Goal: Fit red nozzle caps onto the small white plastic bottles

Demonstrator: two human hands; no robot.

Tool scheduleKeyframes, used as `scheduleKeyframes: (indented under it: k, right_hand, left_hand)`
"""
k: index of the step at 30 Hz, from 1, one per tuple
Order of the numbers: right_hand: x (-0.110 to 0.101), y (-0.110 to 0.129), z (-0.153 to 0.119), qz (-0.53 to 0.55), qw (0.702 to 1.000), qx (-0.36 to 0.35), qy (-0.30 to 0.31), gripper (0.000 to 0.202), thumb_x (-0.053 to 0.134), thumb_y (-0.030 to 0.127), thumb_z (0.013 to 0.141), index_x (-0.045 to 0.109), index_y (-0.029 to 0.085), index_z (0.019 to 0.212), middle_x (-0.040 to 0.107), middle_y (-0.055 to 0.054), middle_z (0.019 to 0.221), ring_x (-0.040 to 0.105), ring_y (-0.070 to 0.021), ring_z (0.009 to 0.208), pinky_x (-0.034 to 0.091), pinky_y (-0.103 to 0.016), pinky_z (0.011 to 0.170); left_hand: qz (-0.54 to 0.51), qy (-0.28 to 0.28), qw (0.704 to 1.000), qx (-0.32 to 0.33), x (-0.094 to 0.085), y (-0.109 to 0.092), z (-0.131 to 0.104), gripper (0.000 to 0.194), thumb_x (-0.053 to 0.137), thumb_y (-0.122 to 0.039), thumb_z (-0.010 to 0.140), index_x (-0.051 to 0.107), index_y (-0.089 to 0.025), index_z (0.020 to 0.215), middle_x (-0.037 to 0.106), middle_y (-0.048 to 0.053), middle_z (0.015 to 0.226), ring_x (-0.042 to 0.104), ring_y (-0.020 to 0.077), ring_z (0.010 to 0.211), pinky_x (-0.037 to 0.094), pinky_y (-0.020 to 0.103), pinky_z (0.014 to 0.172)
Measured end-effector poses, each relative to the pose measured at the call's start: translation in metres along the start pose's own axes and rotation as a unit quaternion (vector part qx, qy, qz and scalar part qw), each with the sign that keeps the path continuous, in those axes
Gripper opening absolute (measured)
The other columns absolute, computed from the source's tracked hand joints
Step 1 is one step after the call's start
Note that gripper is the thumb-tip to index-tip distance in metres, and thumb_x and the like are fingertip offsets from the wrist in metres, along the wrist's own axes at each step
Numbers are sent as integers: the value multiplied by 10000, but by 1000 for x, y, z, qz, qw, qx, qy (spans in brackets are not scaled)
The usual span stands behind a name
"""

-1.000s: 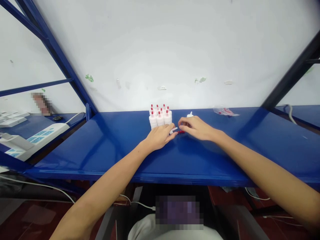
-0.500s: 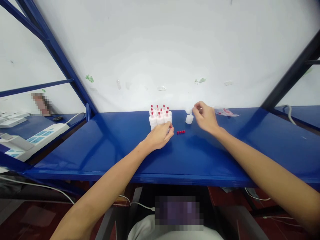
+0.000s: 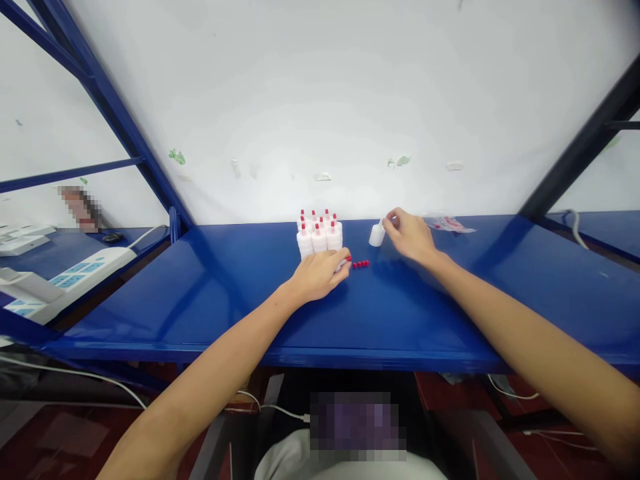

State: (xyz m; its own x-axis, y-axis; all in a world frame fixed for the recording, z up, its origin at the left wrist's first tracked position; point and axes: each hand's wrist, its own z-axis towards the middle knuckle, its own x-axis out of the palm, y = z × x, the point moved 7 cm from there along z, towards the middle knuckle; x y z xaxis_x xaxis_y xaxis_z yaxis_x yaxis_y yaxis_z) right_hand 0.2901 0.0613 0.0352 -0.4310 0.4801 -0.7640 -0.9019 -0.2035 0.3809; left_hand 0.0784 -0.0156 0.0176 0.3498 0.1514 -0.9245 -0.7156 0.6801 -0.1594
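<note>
Several white bottles with red-tipped nozzles (image 3: 317, 241) stand in a tight group on the blue table. In front of them, my left hand (image 3: 321, 272) is closed round a white bottle with a red tip (image 3: 344, 263), mostly hidden by the fingers. Just right of it, a short row of small red caps (image 3: 361, 264) lies on the table. My right hand (image 3: 407, 233) pinches the top of another white bottle (image 3: 377, 235), which tilts slightly and shows no red tip.
A clear plastic bag with red bits (image 3: 449, 224) lies behind my right hand. Blue frame posts flank the table. To the left are a white power strip (image 3: 83, 275) and cables. A white wall rises behind.
My left hand has shifted slightly right, towards the red caps, with the bottle in it. At my right hand, the white piece is now down on the bottle, where a gap showed before.
</note>
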Motion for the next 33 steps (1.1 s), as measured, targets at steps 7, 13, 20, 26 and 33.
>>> scheduleKeyframes:
  k: [7, 13, 20, 26, 33]
  right_hand:
    - [1, 67, -35, 93, 959, -218, 156, 242, 444, 348, 932, 617, 184, 970, 670, -38, 773, 563, -172, 669, 350, -281, 641]
    - [9, 111, -70, 19, 915, -330, 233, 194, 396, 278, 944, 552, 182, 881, 650, -61, 820, 533, -168, 674, 306, -282, 620]
    - [17, 108, -74, -73, 905, -342, 241, 224, 366, 304, 962, 539, 171, 913, 635, -92, 911, 541, -182, 696, 295, -294, 608]
    - [21, 108, -75, -65, 901, -347, 253, 236, 351, 299, 975, 543, 169, 929, 644, -90, 930, 560, -182, 713, 307, -293, 606]
    - [18, 116, -76, -118, 904, -318, 261, 275, 350, 295, 967, 578, 163, 886, 679, -101, 921, 601, -201, 716, 281, -305, 585]
  left_hand:
    - [-10, -25, 999, -21, 2, 8, 1, 313, 471, -451, 970, 582, -178, 1078, 696, 64, 968, 643, 200, 806, 444, 284, 670]
    - [-15, -15, 1000, 5, 3, 6, 0, 256, 483, -390, 963, 597, -167, 1019, 687, 76, 988, 650, 224, 875, 464, 308, 712]
    - [4, 8, 1000, 13, 3, 0, 0, 207, 539, -370, 929, 605, -174, 950, 703, 56, 927, 649, 206, 792, 402, 269, 604]
    - [17, 0, 1000, 17, 0, -2, 0, 187, 538, -342, 915, 616, -175, 948, 709, 46, 920, 655, 198, 788, 390, 268, 590]
    - [62, 11, 998, 9, -2, -5, 2, 274, 512, -416, 916, 622, -165, 912, 716, 70, 895, 671, 235, 790, 403, 293, 594]
